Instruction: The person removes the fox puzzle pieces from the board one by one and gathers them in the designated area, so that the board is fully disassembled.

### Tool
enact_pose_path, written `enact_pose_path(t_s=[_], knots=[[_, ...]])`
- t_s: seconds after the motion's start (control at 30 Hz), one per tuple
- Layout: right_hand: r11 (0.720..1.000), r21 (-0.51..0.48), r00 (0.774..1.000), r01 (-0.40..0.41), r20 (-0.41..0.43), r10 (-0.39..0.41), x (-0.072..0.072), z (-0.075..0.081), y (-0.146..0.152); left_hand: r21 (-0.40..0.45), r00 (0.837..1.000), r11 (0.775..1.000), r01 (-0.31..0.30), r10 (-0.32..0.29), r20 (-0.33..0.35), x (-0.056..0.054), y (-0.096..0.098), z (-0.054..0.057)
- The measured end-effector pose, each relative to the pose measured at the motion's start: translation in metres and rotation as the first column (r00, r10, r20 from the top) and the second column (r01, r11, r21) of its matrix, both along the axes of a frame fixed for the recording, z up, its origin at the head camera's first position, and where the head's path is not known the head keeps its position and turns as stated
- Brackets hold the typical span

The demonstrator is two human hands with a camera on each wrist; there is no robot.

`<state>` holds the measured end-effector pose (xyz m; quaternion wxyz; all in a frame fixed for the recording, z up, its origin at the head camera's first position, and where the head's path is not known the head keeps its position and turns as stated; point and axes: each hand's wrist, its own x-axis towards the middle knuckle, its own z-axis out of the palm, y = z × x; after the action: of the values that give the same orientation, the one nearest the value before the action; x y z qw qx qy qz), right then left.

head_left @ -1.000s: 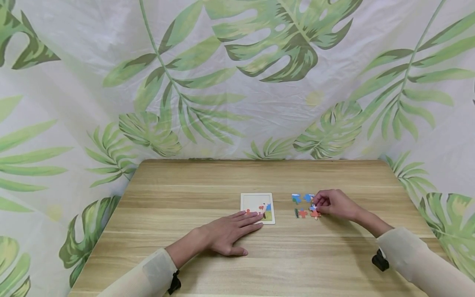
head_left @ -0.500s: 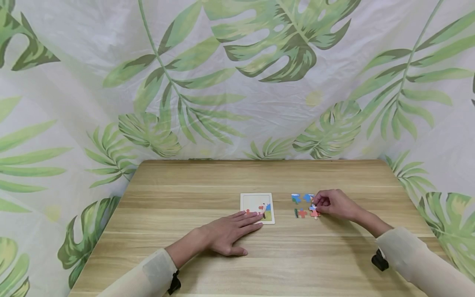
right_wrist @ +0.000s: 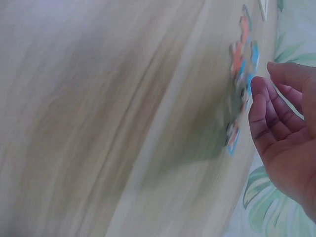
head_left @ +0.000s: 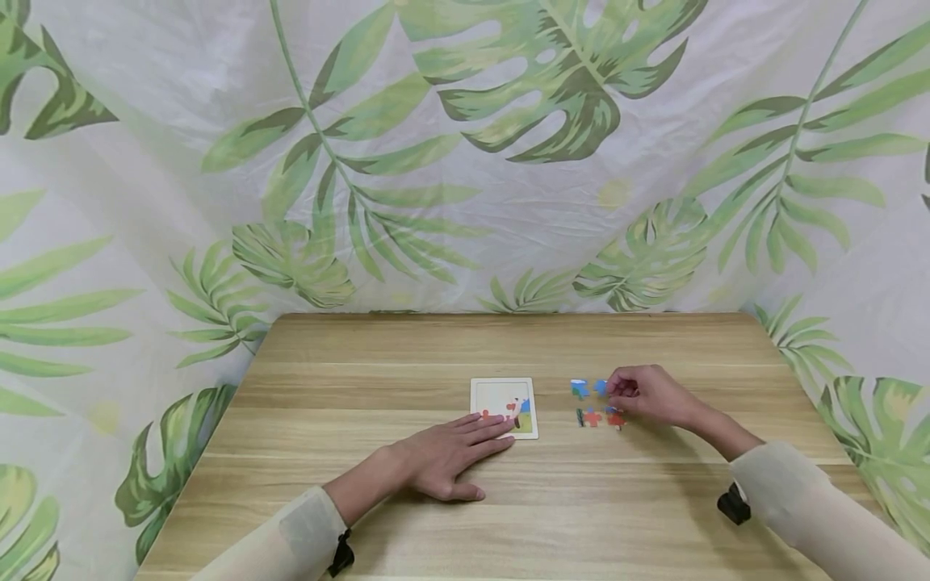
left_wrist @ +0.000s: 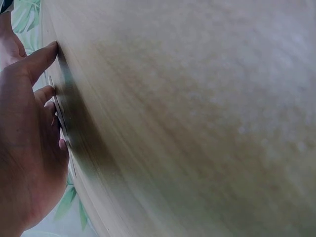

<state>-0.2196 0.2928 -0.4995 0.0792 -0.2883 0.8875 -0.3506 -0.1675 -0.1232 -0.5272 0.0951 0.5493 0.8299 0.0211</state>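
In the head view, my left hand lies flat with straight fingers on a white-framed puzzle board, at its lower left. Part of the board's picture shows red, blue and green. The left wrist view has the same hand at the board's thin edge. My right hand hovers over loose jigsaw pieces to the right of the board, covering some of them. From the right wrist, this hand appears with bent fingers and nothing visible between them; the jigsaw pieces lie just beyond its fingertips.
The wood-grain table carries the board and pieces. Behind it hangs a leaf-patterned cloth. A black strap or device sits under the right sleeve, and another black one under the left.
My right hand has shifted slightly left and up over the jigsaw pieces, covering more of the upper right one. The left hand and the puzzle board have stayed put.
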Motion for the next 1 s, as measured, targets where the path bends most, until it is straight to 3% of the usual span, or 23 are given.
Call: enact_pose_path(t_s=[0.3, 0.57, 0.8, 1.0], knots=[[0.999, -0.034, 0.997, -0.034, 0.072, 0.036, -0.008, 0.001, -0.033, -0.002, 1.000, 1.000, 0.003, -0.003, -0.002, 0.000, 0.000, -0.001], [0.996, -0.037, 0.995, -0.078, 0.064, 0.081, -0.014, 0.000, -0.065, -0.013, 1.000, 1.000, 0.002, -0.003, -0.018, 0.001, 0.001, 0.001], [0.993, -0.038, 0.991, -0.109, 0.077, 0.112, -0.020, 0.000, -0.087, -0.023, 0.997, 1.000, 0.014, -0.016, -0.071, 0.001, 0.001, 0.003], [0.987, -0.031, 0.985, -0.157, 0.062, 0.158, -0.026, 0.001, -0.102, -0.014, 0.998, 0.999, 0.036, -0.037, -0.057, 0.000, 0.006, 0.005]])
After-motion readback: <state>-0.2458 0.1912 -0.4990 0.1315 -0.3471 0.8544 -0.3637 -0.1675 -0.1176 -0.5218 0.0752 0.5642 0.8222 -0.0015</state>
